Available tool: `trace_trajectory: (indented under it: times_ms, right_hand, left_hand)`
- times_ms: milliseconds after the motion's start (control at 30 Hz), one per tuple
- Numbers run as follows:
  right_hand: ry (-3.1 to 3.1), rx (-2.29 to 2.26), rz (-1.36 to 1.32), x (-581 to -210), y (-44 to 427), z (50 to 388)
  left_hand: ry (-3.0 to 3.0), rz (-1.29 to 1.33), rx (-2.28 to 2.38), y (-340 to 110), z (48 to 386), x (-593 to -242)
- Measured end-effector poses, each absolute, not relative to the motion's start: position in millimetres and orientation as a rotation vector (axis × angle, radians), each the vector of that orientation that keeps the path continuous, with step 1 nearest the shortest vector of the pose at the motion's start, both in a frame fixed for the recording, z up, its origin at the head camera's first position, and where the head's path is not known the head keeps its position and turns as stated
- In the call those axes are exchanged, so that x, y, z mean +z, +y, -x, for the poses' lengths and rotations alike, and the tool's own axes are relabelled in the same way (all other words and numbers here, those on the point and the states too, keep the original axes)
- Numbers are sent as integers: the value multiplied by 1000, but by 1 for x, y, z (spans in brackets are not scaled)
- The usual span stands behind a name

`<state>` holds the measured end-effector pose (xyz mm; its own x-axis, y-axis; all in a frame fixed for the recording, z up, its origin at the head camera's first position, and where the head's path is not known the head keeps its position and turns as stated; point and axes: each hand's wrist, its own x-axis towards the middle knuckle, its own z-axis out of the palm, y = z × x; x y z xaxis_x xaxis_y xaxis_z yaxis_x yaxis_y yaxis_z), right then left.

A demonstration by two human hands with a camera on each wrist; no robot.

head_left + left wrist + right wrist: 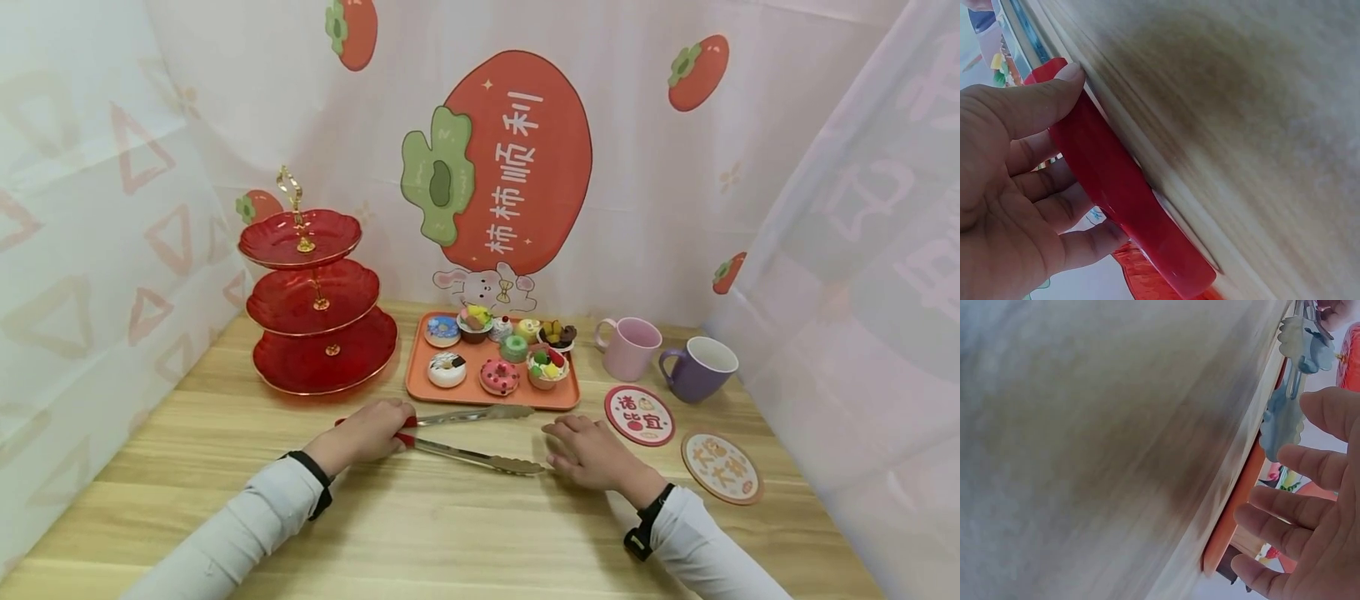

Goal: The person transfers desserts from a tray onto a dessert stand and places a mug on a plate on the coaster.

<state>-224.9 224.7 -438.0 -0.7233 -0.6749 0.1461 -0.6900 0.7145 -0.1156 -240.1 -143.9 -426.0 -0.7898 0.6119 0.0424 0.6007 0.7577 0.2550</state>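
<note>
My left hand [369, 432] grips the red-handled metal tongs [480, 456] near the middle of the table. In the left wrist view the thumb lies over the red handle [1107, 169] and the fingers are curled under it. The tongs' two arms are spread apart, their scalloped tips pointing right. My right hand [588, 450] is just right of those tips, fingers spread and holding nothing. Behind the tongs lies an orange tray [495, 400] with toy pastries, among them a pink donut [499, 377], a white donut [447, 370] and a fruit cupcake [548, 368].
A red three-tier stand [318, 300] with a gold handle is at the back left. A pink mug [632, 350] and a purple mug [699, 371] stand at the right, near a red-rimmed coaster [640, 415] and a tan-rimmed coaster [722, 467]. Printed cloth encloses the wooden table.
</note>
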Motion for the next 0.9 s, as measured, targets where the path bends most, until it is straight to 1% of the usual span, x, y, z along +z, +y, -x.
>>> trace_trajectory:
  times_ms: [467,600,900]
  right_hand:
    - [-2823,266,-1117,-439,226,228]
    - [-2813,253,-1123,-437,227,230]
    - [-2840,221,-951,-429,228,239]
  left_hand:
    - [2908,-995,433,-146,242,-432]
    - [2898,-1037,485,-149,242,-432]
    - [2877,-1104,623,-155,241,-431]
